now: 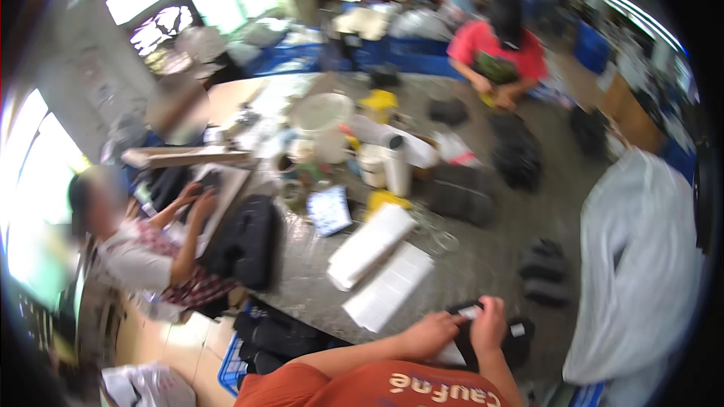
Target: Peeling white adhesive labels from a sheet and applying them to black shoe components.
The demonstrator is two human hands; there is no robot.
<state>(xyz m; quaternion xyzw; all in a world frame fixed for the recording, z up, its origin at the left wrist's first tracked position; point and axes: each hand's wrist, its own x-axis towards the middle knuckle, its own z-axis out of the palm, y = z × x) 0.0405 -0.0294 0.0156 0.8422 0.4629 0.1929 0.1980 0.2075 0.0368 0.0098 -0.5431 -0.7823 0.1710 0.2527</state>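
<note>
My left hand and my right hand meet at the near edge of the grey table. Together they hold a small black fabric item with a white paper label on it. The left fingers pinch the label end, and the right hand grips the item from above. Just left of my hands lie two stacks of white paper sheets. The picture is blurred, so the item's exact kind is unclear.
Piles of black fabric pieces lie across the table, with white cups and a white bowl in the middle. A person in a checked shirt works at the left, one in red at the far side, one in white at the right.
</note>
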